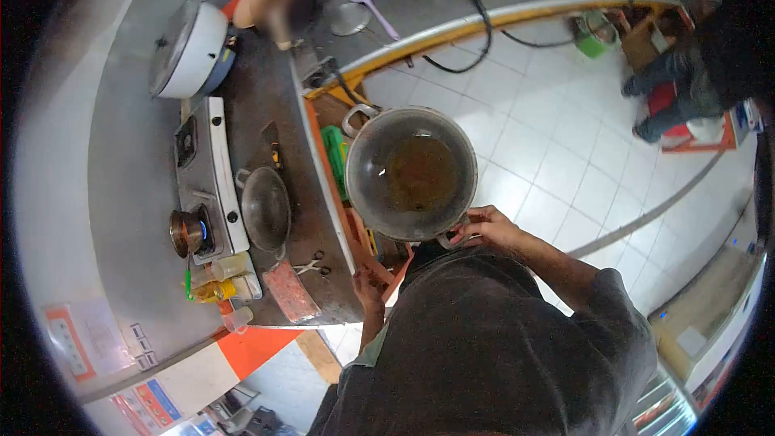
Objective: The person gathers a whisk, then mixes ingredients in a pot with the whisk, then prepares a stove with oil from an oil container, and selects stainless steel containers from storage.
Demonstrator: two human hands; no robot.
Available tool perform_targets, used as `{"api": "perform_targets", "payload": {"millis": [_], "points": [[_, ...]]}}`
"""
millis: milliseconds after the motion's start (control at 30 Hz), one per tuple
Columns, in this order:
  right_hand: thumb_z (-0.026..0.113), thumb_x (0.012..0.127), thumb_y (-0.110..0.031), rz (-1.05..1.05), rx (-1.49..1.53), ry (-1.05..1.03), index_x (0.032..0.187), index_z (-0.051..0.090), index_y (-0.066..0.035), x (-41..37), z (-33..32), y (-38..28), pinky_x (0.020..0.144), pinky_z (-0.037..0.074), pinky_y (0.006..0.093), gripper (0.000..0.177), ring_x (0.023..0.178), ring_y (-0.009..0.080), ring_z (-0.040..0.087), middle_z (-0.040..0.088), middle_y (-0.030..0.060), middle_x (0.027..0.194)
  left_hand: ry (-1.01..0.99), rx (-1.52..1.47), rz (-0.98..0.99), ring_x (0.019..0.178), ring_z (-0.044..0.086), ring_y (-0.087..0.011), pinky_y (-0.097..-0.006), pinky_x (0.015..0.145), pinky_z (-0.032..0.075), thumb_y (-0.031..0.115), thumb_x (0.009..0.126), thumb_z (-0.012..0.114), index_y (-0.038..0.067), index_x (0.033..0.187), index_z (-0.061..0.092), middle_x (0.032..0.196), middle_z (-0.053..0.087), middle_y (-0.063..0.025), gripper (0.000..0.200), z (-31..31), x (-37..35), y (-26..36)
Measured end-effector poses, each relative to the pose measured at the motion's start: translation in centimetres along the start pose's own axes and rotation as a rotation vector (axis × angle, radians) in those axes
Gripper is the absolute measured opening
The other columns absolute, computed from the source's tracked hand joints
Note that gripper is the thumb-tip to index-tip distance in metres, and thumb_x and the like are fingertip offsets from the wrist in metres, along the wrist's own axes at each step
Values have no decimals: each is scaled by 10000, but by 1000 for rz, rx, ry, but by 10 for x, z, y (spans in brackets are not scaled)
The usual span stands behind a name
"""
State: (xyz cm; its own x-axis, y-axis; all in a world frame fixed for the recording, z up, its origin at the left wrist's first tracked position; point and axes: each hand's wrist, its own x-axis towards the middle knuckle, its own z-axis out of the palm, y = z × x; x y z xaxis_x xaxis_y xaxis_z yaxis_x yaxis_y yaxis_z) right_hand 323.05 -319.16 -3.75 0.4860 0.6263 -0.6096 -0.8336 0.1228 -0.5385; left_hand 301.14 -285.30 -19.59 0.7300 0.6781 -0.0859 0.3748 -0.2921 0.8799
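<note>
Right grip (484, 228) clasps the near handle; the wok (412, 173) lies forward-left, handles slanting; left hand (370, 292), farther off, sits beside the table (303, 157), grip unclear.

Dark counter (311, 222): stove (220, 163), wok (266, 210), scissors (313, 265), red packet (291, 291).

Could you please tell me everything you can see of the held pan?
The pan is round and grey, metal by its look, with two loop handles on opposite sides. Brownish liquid pools inside. It faces up beside the counter, the right hand gripping its near handle; anything supporting it below is hidden.
</note>
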Motion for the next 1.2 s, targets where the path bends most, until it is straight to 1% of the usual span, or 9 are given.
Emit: {"api": "perform_targets", "payload": {"millis": [67,100,200,300,733,900,1000,1100,1200], "points": [[524,800,-18,-57,-72,32,1114,487,53,-19,-37,24,790,504,304,324,921,233,601,592,145,1011,-589,85,-114,837,520,-164,-309,666,444,255,855,511,98,1030,491,901,524,-44,236,13,-22,21],[524,800,-18,-56,-44,38,1114,487,53,-26,-56,38,790,504,304,324,921,233,601,592,145,1011,-520,-188,-645,820,544,-156,-301,652,450,290,855,521,89,1081,512,944,562,-50,303,23,-44,38],[521,799,0,-94,27,24,1104,506,27,-45,-108,84,772,519,323,306,855,231,617,582,132,1010,-984,357,-409,894,546,-156,-294,717,447,329,864,510,93,1158,513,1004,582,-67,377,43,-98,13],[521,793,11,-172,174,128,1082,512,48,-51,-145,127,757,528,321,291,826,220,622,575,128,983,-900,253,-654,959,522,-179,-292,797,425,345,858,519,89,1201,488,1041,574,-84,429,60,-135,-14],[576,753,-30,-214,127,192,1069,508,64,-5,-235,118,757,511,318,337,834,222,621,592,135,964,-700,522,-291,971,536,-245,-341,847,409,410,803,579,51,1116,548,1069,558,-137,477,146,-143,-4],[565,734,-13,-124,163,166,1143,441,90,86,-232,62,837,472,354,440,954,251,578,533,184,1099,-622,567,-359,973,532,-311,-372,838,411,441,772,594,18,1059,558,1034,560,-193,513,155,-128,-18],[543,742,-38,-81,112,103,1120,491,-8,161,-233,32,853,423,359,382,948,187,553,562,76,1020,-508,386,-270,995,519,-334,-382,861,399,455,769,587,18,1064,556,1019,561,-201,528,170,-111,-41],[542,751,-27,-29,96,87,1076,504,-16,248,-236,9,877,435,339,327,931,184,555,555,72,1023,-485,320,-460,1028,505,-328,-386,882,390,472,774,568,35,1072,559,1020,561,-205,529,188,-64,-35],[525,753,-17,8,69,107,1072,499,-4,320,-208,-25,891,429,312,321,949,174,546,555,72,1024,-643,256,-476,1076,469,-349,-405,919,370,523,760,553,54,1153,500,1120,508,-220,614,210,-40,-62]]}}
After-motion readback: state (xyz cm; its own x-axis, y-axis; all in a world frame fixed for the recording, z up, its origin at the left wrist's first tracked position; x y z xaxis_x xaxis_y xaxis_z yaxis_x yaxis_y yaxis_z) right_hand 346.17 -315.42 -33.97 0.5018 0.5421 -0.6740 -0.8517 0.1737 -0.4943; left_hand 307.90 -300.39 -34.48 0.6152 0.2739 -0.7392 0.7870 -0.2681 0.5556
